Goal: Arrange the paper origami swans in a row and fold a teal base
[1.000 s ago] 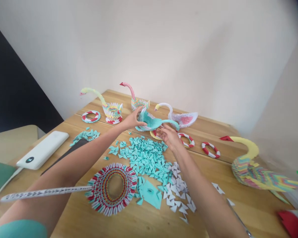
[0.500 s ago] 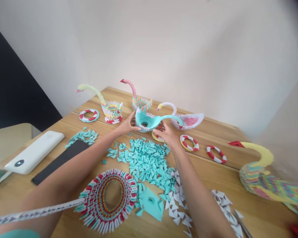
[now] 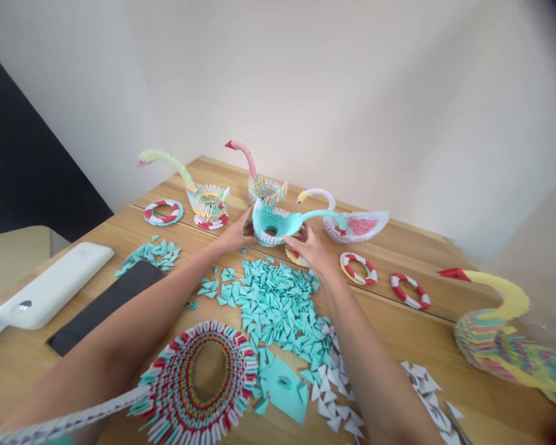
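A turquoise folded-paper swan (image 3: 273, 225) with a white-edged body is held between my two hands at the middle of the table. My left hand (image 3: 239, 232) curves round its left side, thumb and fingers against the body. On the other side my right hand (image 3: 308, 246) grips the swan near the base of its neck, which arches right and ends in a red beak. Just behind the right hand, a yellow-edged ring (image 3: 296, 256) is partly covered. Below the hands lies a heap of turquoise paper triangles (image 3: 278, 303).
Other paper swans stand behind: a yellow-necked one (image 3: 208, 201), a pink-necked one (image 3: 266, 188), a white one (image 3: 359, 225). A larger yellow swan (image 3: 486, 340) is at right. Nearer are a red-white-turquoise body (image 3: 176, 377), white triangles (image 3: 336, 402), a phone (image 3: 106, 306) and a white power bank (image 3: 55, 284).
The view has shifted slightly, so things at the sides sit further outward. Both hands keep the turquoise swan in nearly the same place.
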Tool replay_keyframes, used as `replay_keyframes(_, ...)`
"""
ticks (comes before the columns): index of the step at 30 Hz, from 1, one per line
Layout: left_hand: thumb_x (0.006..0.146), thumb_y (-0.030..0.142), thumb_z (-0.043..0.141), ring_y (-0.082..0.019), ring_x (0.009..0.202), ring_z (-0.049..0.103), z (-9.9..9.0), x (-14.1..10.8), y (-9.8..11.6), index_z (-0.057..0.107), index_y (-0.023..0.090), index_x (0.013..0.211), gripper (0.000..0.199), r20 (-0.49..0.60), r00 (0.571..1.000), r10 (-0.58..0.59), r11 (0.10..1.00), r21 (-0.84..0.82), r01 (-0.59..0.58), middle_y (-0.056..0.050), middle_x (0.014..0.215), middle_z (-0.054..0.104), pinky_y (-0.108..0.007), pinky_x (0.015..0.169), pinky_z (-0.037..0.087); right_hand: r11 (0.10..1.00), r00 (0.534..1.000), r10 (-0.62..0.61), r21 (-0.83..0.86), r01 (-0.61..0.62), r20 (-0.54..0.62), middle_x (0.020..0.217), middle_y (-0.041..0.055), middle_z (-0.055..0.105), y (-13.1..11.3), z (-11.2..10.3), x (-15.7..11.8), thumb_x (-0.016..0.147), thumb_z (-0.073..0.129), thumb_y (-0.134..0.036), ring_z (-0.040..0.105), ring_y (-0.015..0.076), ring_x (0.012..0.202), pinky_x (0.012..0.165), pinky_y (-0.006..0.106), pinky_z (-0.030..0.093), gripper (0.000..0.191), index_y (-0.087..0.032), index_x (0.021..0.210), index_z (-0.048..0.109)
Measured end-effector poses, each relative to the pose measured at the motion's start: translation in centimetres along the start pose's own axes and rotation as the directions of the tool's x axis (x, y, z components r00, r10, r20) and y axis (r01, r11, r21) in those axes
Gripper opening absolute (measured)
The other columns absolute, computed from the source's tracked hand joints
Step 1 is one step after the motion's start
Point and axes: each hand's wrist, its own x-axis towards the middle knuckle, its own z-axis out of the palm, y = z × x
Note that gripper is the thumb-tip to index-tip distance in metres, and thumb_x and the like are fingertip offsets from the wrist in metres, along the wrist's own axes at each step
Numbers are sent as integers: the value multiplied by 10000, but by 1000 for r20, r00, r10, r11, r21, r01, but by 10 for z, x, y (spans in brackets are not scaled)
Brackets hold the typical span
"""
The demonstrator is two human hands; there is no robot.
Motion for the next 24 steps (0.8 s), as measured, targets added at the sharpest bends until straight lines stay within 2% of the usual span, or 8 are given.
replay_keyframes(3, 710, 276, 856, -375, 1356, 600, 1, 1, 2, 128, 227, 1681, 1215, 1, 999, -34, 998, -58, 34, -222, 1560, 519, -578, 1149, 475, 1000, 1000, -17, 13, 17, -3, 1283, 28, 727, 2, 1, 1, 701, 904, -306, 706, 228, 1136, 943, 339, 619, 573, -310, 1219, 657)
replay_keyframes(8, 714, 278, 840, -396, 1361, 592, 2, 3, -1, 209, 196, 1658, 1139, -31, 999, -27, 998, -63, 25, -238, 1520, 548, -598, 1138, 474, 998, 1000, -25, 55, 25, 4, 1272, 29, 723, 3, 1, 1, 729, 883, -318, 728, 223, 1071, 835, 307, 644, 533, -303, 1215, 664)
replay_keyframes(14, 720, 294, 835, -384, 1318, 625, 3, 4, -7, 262, 197, 1633, 1082, -48, 999, -20, 999, -51, 18, -235, 1503, 565, -594, 1122, 485, 996, 1000, 8, 85, -8, -2, 1306, 17, 714, 4, 2, -1, 719, 882, -288, 717, 217, 1112, 858, 288, 646, 536, -319, 1211, 671)
replay_keyframes(24, 730, 299, 850, -386, 1378, 563, 1, 1, -12, 415, 189, 1546, 931, -133, 991, -6, 985, 168, 29, -196, 1507, 574, -608, 1188, 409, 996, 1000, 13, 92, -13, -3, 1421, 47, 644, 1, 7, -3, 688, 894, -331, 686, 244, 1197, 888, 310, 649, 703, -318, 1329, 606)
